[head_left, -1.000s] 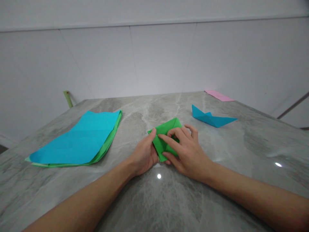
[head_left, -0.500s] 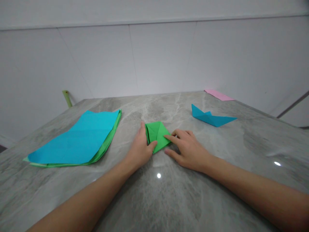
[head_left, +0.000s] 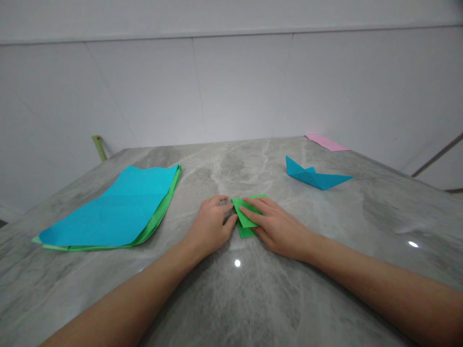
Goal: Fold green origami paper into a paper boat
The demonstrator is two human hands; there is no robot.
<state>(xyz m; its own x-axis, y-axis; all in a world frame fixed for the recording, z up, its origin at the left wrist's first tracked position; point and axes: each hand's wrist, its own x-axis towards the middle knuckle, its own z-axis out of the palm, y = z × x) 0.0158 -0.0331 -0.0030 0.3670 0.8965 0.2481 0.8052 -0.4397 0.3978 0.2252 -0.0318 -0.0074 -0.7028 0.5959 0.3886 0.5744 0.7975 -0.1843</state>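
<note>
A folded piece of green paper (head_left: 248, 222) lies on the grey marbled tabletop in front of me, its upper flap standing slightly apart from the layer below. My right hand (head_left: 273, 222) covers its right part, with fingers over the top and the thumb low at the near side, gripping it. At the paper's left edge is my left hand (head_left: 214, 222), its fingers bent but apart and the tips close to or touching the edge. Part of the paper is hidden under the right fingers. Beyond the right hand sits a folded blue paper boat (head_left: 318, 179).
A stack of blue and green paper sheets (head_left: 112, 209) lies to the left. Pink paper (head_left: 327, 142) rests at the far right edge, by the white wall (head_left: 238, 86). Past the table's far left corner stands a light green strip-like object (head_left: 99, 147).
The green paper has shifted right and been turned, and its flap now shows above a lower layer. My left hand has loosened from it; my right fingers have moved further over it.
</note>
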